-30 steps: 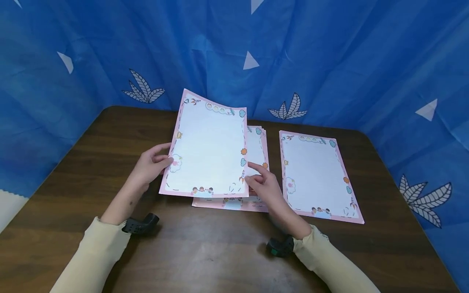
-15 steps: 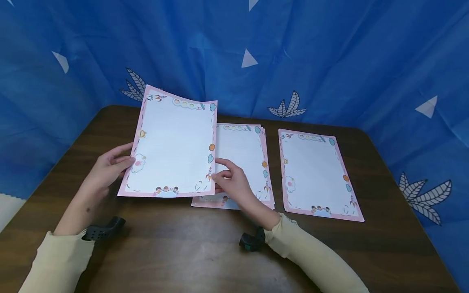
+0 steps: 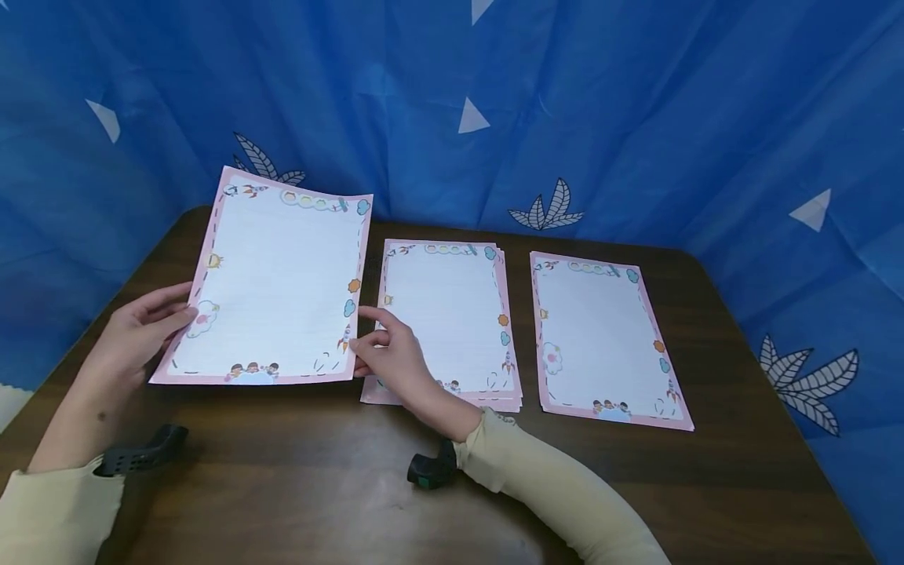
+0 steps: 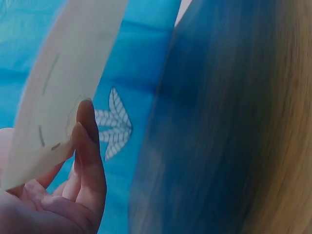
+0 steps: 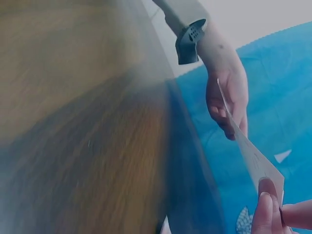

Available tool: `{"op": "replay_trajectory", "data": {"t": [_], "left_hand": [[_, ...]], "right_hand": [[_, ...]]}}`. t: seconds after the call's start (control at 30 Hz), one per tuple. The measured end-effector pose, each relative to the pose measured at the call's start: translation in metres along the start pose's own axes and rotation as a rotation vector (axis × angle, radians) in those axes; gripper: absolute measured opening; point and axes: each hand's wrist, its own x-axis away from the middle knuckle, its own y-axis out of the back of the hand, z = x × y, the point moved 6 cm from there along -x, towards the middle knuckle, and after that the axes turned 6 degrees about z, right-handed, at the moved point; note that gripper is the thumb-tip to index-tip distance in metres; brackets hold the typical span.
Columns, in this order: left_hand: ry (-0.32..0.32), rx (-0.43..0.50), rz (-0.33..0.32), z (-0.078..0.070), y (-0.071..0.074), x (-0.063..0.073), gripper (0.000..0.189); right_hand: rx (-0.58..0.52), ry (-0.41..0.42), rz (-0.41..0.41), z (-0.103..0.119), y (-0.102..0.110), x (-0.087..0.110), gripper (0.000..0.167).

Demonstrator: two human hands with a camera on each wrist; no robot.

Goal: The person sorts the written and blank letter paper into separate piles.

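Note:
A sheet of paper [image 3: 275, 290] with a pink printed border of small cartoon drawings is held up above the left part of the table. My left hand [image 3: 137, 337] pinches its left edge, thumb in front and fingers behind, as the left wrist view shows up close on the hand [image 4: 73, 180]. On the opposite edge, low down, my right hand [image 3: 395, 353] pinches the paper between thumb and fingers. In the right wrist view the paper [image 5: 251, 156] is seen nearly edge-on, spanning both hands. Under my right hand lies a paper stack [image 3: 448, 314] of the same print, slightly uneven.
A second stack of the same paper [image 3: 600, 337] lies to the right on the dark wooden table [image 3: 318, 486]. A blue curtain [image 3: 395, 102] with white triangles and leaf drawings hangs along the table's back and sides. Each wrist wears a black camera [image 3: 144, 451].
Both hands have carried the sheet leftward from over the middle stack, so that stack now shows almost whole. The right-hand stack stays where it was.

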Motion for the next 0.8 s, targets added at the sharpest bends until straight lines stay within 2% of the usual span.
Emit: {"op": "replay_trajectory", "data": {"t": [0.13, 0.33, 0.5, 0.67, 0.8], "left_hand": [[0.057, 0.034, -0.045, 0.01, 0.01, 0.001, 0.068], [0.12, 0.075, -0.087, 0.021, 0.019, 0.0, 0.072], [0.136, 0.076, -0.081, 0.03, 0.023, -0.004, 0.07], [0.163, 0.012, -0.074, 0.039, 0.026, -0.009, 0.062], [0.133, -0.002, -0.064, 0.04, 0.026, -0.011, 0.062]], "right_hand": [[-0.031, -0.004, 0.012, -0.003, -0.013, -0.005, 0.043], [-0.095, -0.023, -0.001, -0.009, -0.025, -0.01, 0.042], [-0.123, -0.04, 0.004, -0.014, -0.035, -0.014, 0.042], [-0.177, -0.075, 0.031, -0.019, -0.043, -0.015, 0.041], [-0.199, -0.104, 0.039, -0.022, -0.044, -0.015, 0.041]]}}
